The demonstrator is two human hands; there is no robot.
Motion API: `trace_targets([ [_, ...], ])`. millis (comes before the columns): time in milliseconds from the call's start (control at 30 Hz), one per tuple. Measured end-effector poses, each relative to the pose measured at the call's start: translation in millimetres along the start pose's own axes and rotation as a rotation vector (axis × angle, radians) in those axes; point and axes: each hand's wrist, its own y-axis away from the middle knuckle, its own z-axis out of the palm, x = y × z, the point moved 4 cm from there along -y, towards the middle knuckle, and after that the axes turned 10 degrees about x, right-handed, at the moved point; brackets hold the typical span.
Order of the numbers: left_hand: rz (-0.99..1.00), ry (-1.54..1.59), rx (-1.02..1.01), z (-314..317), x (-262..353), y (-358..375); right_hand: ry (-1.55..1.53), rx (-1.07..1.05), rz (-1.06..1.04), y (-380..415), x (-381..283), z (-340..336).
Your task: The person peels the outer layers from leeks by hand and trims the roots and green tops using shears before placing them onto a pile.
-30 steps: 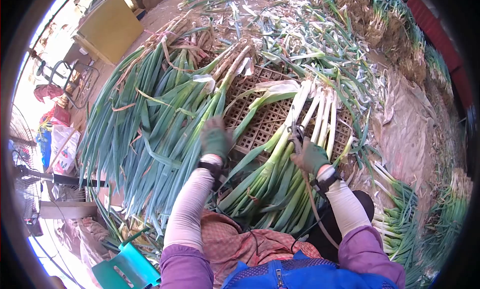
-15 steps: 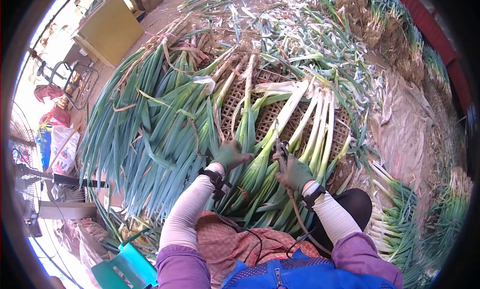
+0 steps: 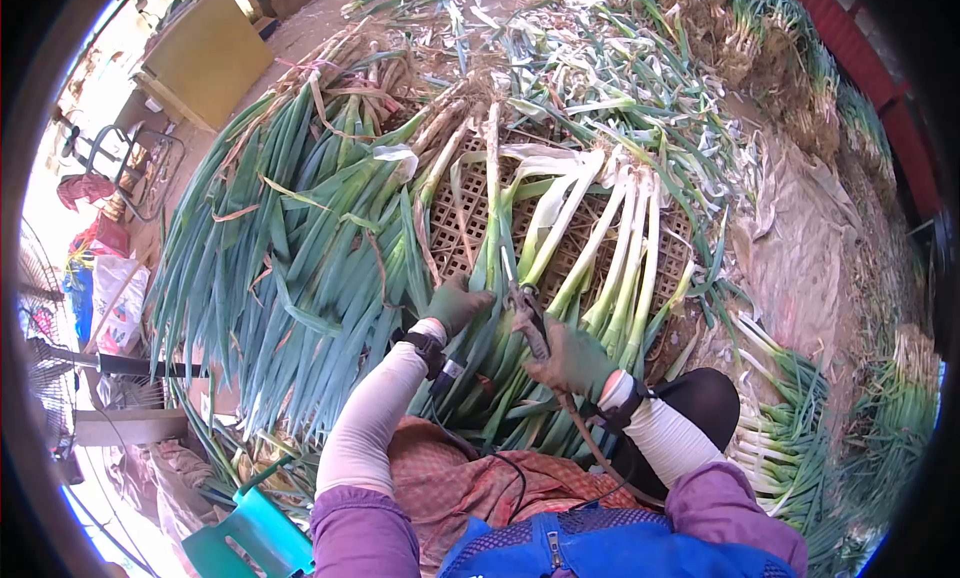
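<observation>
My right hand point(image 3: 575, 363), in a green glove, is closed around an air blow gun point(image 3: 528, 313) with a thin metal nozzle pointing up and a brown hose point(image 3: 590, 438) trailing below. The nozzle is beside a green onion point(image 3: 492, 193) whose roots and dry outer skin still show. At the lower leaves of that onion, my gloved left hand point(image 3: 457, 306) has its fingers closed; its grip is partly hidden. Several onions with bare white stalks point(image 3: 632, 248) lie to the right. A large heap of unpeeled green onions point(image 3: 300, 218) spreads to the left.
A brown lattice crate point(image 3: 455, 218) lies under the onions. Peelings point(image 3: 620, 68) cover the ground ahead. White-stalked onions point(image 3: 775, 428) are piled by my right knee. At left are a fan point(image 3: 45, 368), a yellow box point(image 3: 205, 58) and a green plastic piece point(image 3: 255, 538).
My right hand and the air blow gun have moved left, from the white stalk toward my left hand. A loosened pale skin now hangs beside that white stalk. The view has shifted slightly.
</observation>
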Motion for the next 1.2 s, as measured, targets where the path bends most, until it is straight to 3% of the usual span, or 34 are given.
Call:
trace_targets([
  [100, -0.046, -0.160, 0.103, -4.1, 6.9, 6.0, 0.013, -0.033, 0.013, -30.3, 4.7, -0.7],
  [200, 0.069, -0.155, 0.171, -0.2, -3.7, -6.1, 0.071, -0.072, 0.064, -67.7, 4.1, -4.7],
  [300, 0.058, -0.144, 0.150, 4.5, -9.8, -16.5, 0.052, -0.107, 0.154, -93.7, -2.2, -13.7],
  [433, -0.013, -0.013, 0.235, 1.0, -2.3, -31.0, 0.113, -0.174, 0.079, -70.2, -16.3, -18.8],
  [533, -0.032, 0.085, 0.269, -4.1, 7.9, -32.0, -0.002, -0.101, 0.005, -52.9, 9.1, 3.3],
  [733, -0.015, 0.202, 0.035, 17.6, -0.9, -54.6, -0.032, -0.085, 0.111, -39.6, -9.3, -18.2],
  [933, 0.081, -0.104, -0.248, 41.1, 12.7, -8.3, 0.182, 0.038, 0.067, -82.5, 12.0, -26.0],
  [1033, 0.075, -0.202, -0.302, 53.6, 2.9, 10.4, 0.060, 0.076, 0.216, -89.2, 15.7, -41.0],
  [1067, 0.082, -0.259, -0.266, 50.3, 11.9, 16.5, 0.031, 0.065, 0.268, -83.6, 13.5, -48.7],
  [1200, 0.144, -0.456, -0.081, 51.3, 39.8, 34.4, -0.047, 0.143, 0.134, -44.0, 27.4, -33.1],
])
